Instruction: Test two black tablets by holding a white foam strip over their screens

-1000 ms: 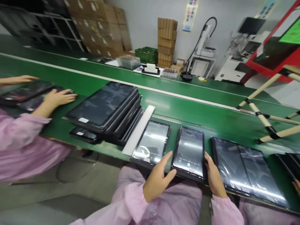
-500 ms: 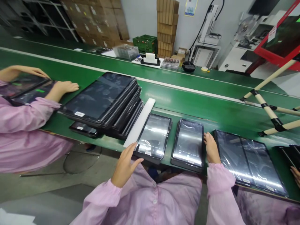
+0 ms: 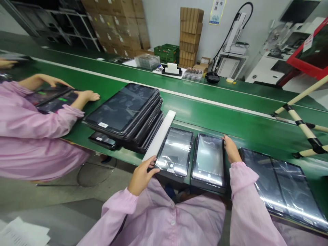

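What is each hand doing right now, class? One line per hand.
Left hand: open, fingers at the near left corner of the left tablet.
Right hand: loosely curled on the right tablet's far right edge; hold unclear.

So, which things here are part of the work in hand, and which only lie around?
In hand:
- left hand at the left glossy black tablet
- right hand at the right glossy black tablet

Lying about:
- stack of black tablets
- white foam strip
- brown cardboard boxes

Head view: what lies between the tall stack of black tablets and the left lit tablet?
A long white strip lies between the stack and tablet, in the head view.
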Tool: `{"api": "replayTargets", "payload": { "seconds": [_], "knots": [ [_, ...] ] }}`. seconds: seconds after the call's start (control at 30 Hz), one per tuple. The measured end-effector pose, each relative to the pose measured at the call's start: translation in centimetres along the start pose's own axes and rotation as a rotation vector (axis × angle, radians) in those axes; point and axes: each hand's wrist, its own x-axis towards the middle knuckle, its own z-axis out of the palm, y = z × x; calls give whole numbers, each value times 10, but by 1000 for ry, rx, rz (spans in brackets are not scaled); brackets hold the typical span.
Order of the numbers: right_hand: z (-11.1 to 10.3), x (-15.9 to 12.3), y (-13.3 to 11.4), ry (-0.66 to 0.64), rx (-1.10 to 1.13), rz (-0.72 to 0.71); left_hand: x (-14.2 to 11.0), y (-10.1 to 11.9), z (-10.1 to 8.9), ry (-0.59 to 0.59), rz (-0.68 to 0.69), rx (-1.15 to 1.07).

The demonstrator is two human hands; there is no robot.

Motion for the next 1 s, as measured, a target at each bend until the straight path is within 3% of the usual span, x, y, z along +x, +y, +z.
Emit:
{"api": "replayTargets", "payload": {
  "seconds": [0.07, 0.13, 0.23, 0.33, 0.43, 0.53, 0.63, 0.7, 0.77, 0.87, 0.93, 1.0],
  "knots": [
    [-6, -19, -6, 10, 23, 55, -2, -2, -2, 16, 22, 14],
    [-13, -48, -13, 37, 33, 81, -4, -5, -4, 109, 43, 75],
    [-22, -101, -27, 105, 8, 17, -1, -7, -7, 256, 40, 221],
    [-25, -145, -41, 80, 18, -59, 11, -4, -9, 220, -5, 302],
    [-24, -171, -53, 14, -35, -150, 22, 0, -10, 176, -81, 295],
    [-25, -182, -58, -8, -108, -237, 25, 1, -11, 240, -194, 79],
    [-28, -190, -57, -10, -122, -250, 10, 7, -14, 410, -282, -272],
    [-29, -194, -55, -8, -127, -259, -5, 15, -20, 529, -266, -376],
    [-30, -193, -53, 17, -126, -279, -16, 25, -27, 571, -232, -410],
    [-32, -177, -53, 164, -30, -326, -6, 42, -33, 400, -209, -534],
    [-34, -160, -52, 271, 134, -348, 19, 50, -29, 233, -193, -637],
    [-35, -141, -49, 293, 300, -305, 53, 54, -18, 118, -192, -713]
  ]
}}
